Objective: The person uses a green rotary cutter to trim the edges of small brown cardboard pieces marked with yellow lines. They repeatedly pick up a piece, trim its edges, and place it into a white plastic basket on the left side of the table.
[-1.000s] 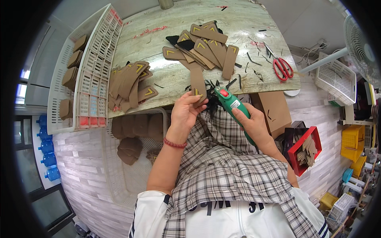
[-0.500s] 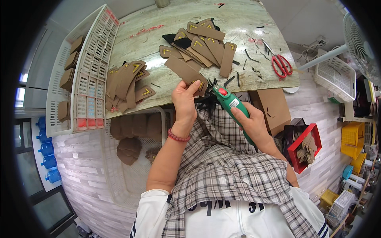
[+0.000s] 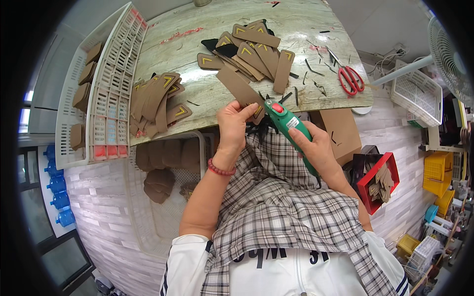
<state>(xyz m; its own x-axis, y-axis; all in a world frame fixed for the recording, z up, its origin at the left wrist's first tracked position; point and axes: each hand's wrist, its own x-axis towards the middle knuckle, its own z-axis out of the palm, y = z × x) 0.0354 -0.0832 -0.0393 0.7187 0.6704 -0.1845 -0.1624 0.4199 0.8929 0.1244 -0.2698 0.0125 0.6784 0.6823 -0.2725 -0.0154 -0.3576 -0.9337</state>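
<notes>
My left hand (image 3: pixel 232 126) is closed on one end of a brown fabric strip (image 3: pixel 239 89) with a yellow chevron, thumb on top. The strip slants up and left over the table's front edge. My right hand (image 3: pixel 316 150) wraps round green electric scissors (image 3: pixel 286 122) with a red button. Their cutting head is at the strip's right edge, close to my left fingertips; whether the blades touch it I cannot tell. Beyond lies a heap of similar brown strips (image 3: pixel 256 56), with black pieces among them. Another pile of strips (image 3: pixel 157 98) lies on the left.
Red-handled scissors (image 3: pixel 350 80) and black scraps lie on the table's right (image 3: pixel 296 19). A white slotted crate (image 3: pixel 111 106) stands at the left. Below the table are a white basket (image 3: pixel 148 222) with brown bundles, a cardboard box (image 3: pixel 340 133) and a red-rimmed box (image 3: pixel 363 190) of brown offcuts.
The strip has shifted right and its held end has come down a little. The head of the electric scissors now overlaps the strip's right edge in the picture.
</notes>
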